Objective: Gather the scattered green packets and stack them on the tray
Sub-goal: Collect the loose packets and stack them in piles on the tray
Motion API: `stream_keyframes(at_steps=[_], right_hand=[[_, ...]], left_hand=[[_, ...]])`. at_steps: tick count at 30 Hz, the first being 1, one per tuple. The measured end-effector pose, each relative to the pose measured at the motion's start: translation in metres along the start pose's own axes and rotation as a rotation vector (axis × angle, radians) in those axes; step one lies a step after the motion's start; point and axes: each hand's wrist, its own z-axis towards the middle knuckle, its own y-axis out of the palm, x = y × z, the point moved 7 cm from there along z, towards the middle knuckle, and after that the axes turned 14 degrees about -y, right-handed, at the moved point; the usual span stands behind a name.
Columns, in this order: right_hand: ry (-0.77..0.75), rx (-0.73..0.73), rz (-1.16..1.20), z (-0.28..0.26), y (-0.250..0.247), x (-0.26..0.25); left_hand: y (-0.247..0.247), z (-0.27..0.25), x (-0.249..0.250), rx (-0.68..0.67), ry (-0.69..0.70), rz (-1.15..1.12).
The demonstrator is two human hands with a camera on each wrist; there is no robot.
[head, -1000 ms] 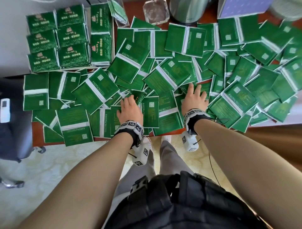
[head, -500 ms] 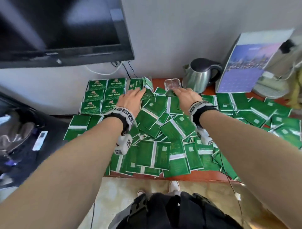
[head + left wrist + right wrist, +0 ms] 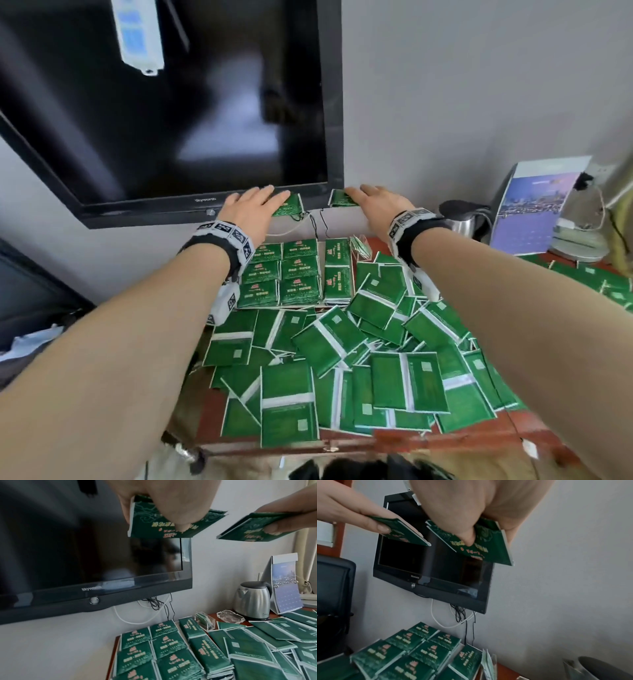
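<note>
Both hands are raised in front of the TV's lower edge, above the table. My left hand (image 3: 253,209) pinches a thin stack of green packets (image 3: 163,523), thumb underneath and fingers on top. My right hand (image 3: 373,202) pinches another few green packets (image 3: 482,546) the same way. The two bundles hang side by side, a small gap apart. Below them, neat stacks of green packets (image 3: 294,274) stand in rows at the table's back left and hide most of the tray. Several loose green packets (image 3: 342,359) lie scattered over the rest of the table.
A black wall TV (image 3: 171,102) hangs just behind the hands, with cables (image 3: 318,222) below it. A steel kettle (image 3: 252,601), a desk calendar (image 3: 534,205), a glass ashtray (image 3: 230,618) and a clear holder (image 3: 205,620) stand at the back right. A dark chair (image 3: 332,588) is at the left.
Both hands left the loose pile near the front edge, reached to the back by the stacks, then rose to the TV's edge, each now holding packets. The head view tilted upward.
</note>
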Motion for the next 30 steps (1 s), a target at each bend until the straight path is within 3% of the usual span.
stream_keyframes(at_steps=[6, 11, 23, 30], right_hand=[[0.022, 0.063, -0.045, 0.026, -0.041, -0.082], [0.037, 0.094, -0.067, 0.040, -0.062, -0.110], [0.022, 0.028, -0.071, 0.093, -0.014, -0.098], [0.017, -0.126, -0.081, 0.133, 0.042, -0.069]], left_hand=[[-0.043, -0.003, -0.061, 0.105, 0.109, 0.005], [-0.054, 0.001, -0.091, 0.163, 0.127, -0.026], [0.011, 0.021, -0.098, 0.025, 0.107, -0.053], [0.081, 0.055, -0.086, -0.128, 0.119, -0.058]])
